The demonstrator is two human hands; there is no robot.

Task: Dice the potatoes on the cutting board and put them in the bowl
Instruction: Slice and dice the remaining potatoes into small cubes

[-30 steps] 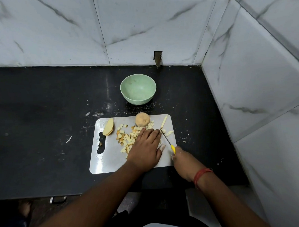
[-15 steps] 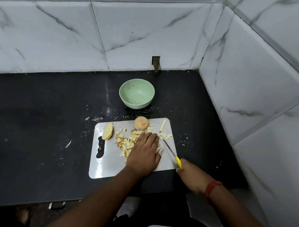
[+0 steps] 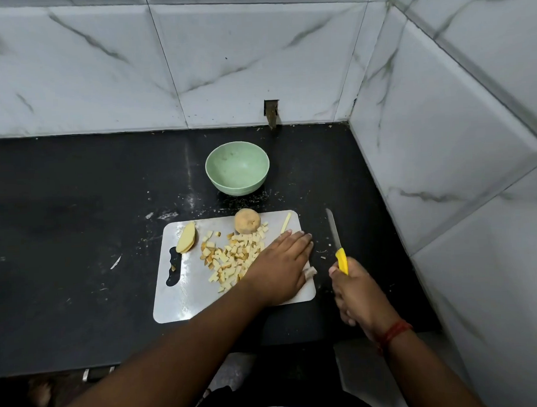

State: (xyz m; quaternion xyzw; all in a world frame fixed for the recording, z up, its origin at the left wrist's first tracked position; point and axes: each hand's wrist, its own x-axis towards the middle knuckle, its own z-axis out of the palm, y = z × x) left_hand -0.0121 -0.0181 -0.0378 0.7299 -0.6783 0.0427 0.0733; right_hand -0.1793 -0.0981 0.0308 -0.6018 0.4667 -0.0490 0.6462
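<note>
Head view of a black table [image 3: 78,242] set against marble-tiled walls, right rear corner in frame.

Cutting board [image 3: 185,302]: pale, rectangular, near the front edge of the table, right of centre, handle slot at its left end.

Diced potato [image 3: 232,257]: loose heap of small cubes across the middle of the board. Half potato [image 3: 246,221]: rounded, at the board's rear edge, touching the heap. Potato slices [image 3: 186,237]: small stack at the rear left corner of the board. Potato strip [image 3: 286,223]: single thin stick near the rear right corner.

Left hand [image 3: 279,264]: palm down on the right part of the board, fingers [image 3: 296,239] straight and together, lying against the right side of the heap, gripping nothing.

Right hand [image 3: 357,294]: off the board, over the table just beside its right edge, fingers curled round the yellow handle of the knife [image 3: 336,240]; blade pointing toward the rear wall, clear of the board. Red thread band [image 3: 393,333] on the right wrist.

Bowl [image 3: 237,167]: pale green, upright, on the table behind the board, apart from it, no potato inside.

Scattered crumbs [image 3: 248,201] on the table between bowl and board.
</note>
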